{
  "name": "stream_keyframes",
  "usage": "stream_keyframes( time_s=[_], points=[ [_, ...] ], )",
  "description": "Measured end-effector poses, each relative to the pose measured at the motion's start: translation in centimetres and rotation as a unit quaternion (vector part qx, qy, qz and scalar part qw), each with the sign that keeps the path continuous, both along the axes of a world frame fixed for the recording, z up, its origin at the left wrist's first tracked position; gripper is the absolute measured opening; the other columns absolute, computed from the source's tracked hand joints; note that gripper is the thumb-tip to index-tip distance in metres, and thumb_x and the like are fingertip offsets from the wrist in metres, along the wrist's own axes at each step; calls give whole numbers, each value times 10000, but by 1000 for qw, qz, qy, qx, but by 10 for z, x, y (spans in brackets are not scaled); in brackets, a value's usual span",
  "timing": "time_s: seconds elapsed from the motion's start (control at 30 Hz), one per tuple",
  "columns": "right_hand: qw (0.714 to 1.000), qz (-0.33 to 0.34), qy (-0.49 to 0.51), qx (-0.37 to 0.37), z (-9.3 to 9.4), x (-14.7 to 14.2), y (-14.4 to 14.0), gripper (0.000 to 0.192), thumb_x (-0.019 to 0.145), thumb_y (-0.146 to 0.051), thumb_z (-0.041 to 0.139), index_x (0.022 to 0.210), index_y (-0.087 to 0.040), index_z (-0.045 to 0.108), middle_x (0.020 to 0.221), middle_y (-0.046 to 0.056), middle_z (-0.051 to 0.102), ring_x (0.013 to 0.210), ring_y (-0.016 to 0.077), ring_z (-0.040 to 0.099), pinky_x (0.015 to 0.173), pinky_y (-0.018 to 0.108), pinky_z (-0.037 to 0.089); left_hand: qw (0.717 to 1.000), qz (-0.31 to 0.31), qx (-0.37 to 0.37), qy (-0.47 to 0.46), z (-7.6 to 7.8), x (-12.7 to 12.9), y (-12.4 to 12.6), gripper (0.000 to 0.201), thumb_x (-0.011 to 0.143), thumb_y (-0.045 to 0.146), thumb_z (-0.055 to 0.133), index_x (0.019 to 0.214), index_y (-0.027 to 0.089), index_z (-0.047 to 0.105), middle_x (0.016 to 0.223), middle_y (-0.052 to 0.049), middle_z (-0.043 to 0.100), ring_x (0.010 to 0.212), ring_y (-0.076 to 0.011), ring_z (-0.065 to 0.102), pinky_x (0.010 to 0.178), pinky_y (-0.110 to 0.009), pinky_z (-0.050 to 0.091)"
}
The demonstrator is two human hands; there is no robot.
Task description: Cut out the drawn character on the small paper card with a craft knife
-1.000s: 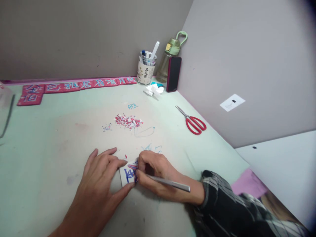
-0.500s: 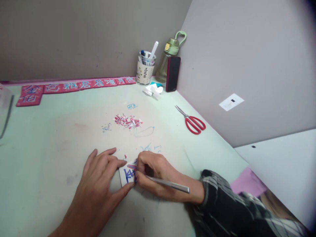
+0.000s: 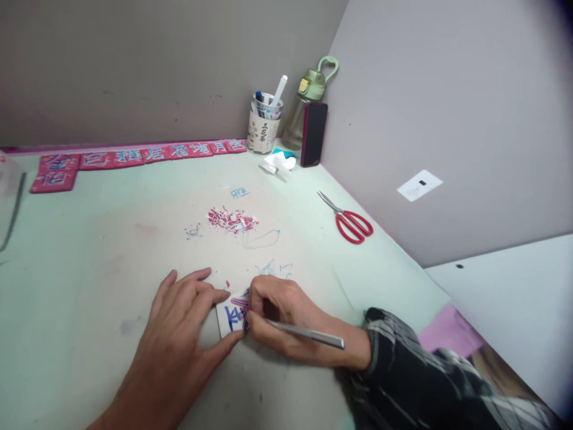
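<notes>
A small white tile (image 3: 233, 316) lies on the table with blue written strokes on it, and red shows where some lines are cut. My left hand (image 3: 183, 322) grips its edges between thumb and index finger, the other fingers spread on the table. Closed in a pen grip, my right hand (image 3: 286, 319) holds a slim silver craft knife (image 3: 308, 335) over the tile's right part. Its handle slants out toward the wrist. Behind my fingers the knife's tip and the tile's right side are hidden.
Red and white shavings (image 3: 233, 220) are heaped beyond the tile. Red-handled scissors (image 3: 353, 226) lie at the right. Carved red tiles (image 3: 156, 153) line the back wall. A pen cup (image 3: 263, 132), a green bottle (image 3: 295, 119), a phone (image 3: 314, 134) and crumpled tissue (image 3: 280, 162) stand or lie in the far corner.
Very little differs. The craft knife and my right hand have shifted only slightly at the tile; my left hand stays in place.
</notes>
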State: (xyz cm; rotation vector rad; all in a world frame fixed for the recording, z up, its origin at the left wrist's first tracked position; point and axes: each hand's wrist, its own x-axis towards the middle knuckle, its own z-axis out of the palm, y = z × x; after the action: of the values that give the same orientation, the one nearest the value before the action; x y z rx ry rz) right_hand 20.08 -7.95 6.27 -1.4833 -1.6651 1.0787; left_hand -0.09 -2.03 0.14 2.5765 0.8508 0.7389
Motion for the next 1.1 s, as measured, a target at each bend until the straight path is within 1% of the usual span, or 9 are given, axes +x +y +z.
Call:
stream_keyframes(
  time_s=[0.23,0.43,0.67,0.73,0.83,0.9,0.93,1.0,1.1],
  points=[
    [1000,-5,-6,4,-3,0,-3,213,824,-138,556,729,-231,389,672,-52,465,590,112,376,584,253,301,1000,0,10,2,1,0,0,278,898,390,656,1100,243,536,1037,-65,622,1265,-335,527,1151,-648,283],
    [998,-11,-58,36,-5,1,-4,197,837,-165,553,724,-226,403,682,-34,483,646,137,419,662,276,337,1000,8,21,16,0,0,-1,331,885,406,671,1131,232,533,1084,-82,623,1246,-340,532,1156,-646,278],
    [998,-32,-43,15,-7,-2,-4,206,822,-162,574,715,-225,411,665,-45,482,636,134,414,647,270,320,998,19,61,19,0,3,-2,361,915,387,620,1180,163,521,1112,-136,631,1193,-341,554,1160,-633,283],
    [998,-41,-42,8,-7,-3,-4,209,812,-145,578,706,-222,416,665,-45,489,637,132,420,651,271,321,997,15,70,26,0,2,-1,419,916,429,628,1211,150,521,1125,-147,632,1180,-343,560,1165,-631,271],
    [998,-42,-38,-8,-5,-2,-4,215,811,-131,596,704,-216,430,670,-48,499,646,126,430,659,269,328,997,-16,62,40,-2,-3,3,651,875,564,668,1336,146,475,1193,-151,636,1175,-336,568,1189,-599,232],
    [999,-36,-28,-18,-4,0,-4,218,828,-154,614,706,-214,443,672,-53,500,643,120,429,650,263,331,997,-40,44,52,-4,-6,6,766,860,588,679,1438,167,403,1254,-136,633,1199,-320,569,1208,-558,206],
    [999,-33,-23,-21,-4,1,-4,219,839,-170,621,709,-213,449,672,-55,499,640,117,428,646,260,333,996,-51,33,62,-4,-8,7,770,871,565,676,1473,191,374,1277,-120,631,1221,-310,564,1214,-538,197],
    [999,-32,-15,-25,-4,2,-3,229,858,-199,629,710,-213,454,662,-61,489,632,112,419,636,256,334,995,-66,16,77,-5,-11,10,696,905,493,652,1493,252,367,1288,-80,634,1268,-291,550,1220,-515,185],
    [999,-33,-10,-28,-3,2,-2,244,867,-219,634,704,-212,453,646,-65,474,619,108,409,622,252,330,993,-80,0,81,-4,-14,12,565,935,435,624,1450,314,423,1265,-40,647,1303,-272,535,1218,-508,180]
  ],
)
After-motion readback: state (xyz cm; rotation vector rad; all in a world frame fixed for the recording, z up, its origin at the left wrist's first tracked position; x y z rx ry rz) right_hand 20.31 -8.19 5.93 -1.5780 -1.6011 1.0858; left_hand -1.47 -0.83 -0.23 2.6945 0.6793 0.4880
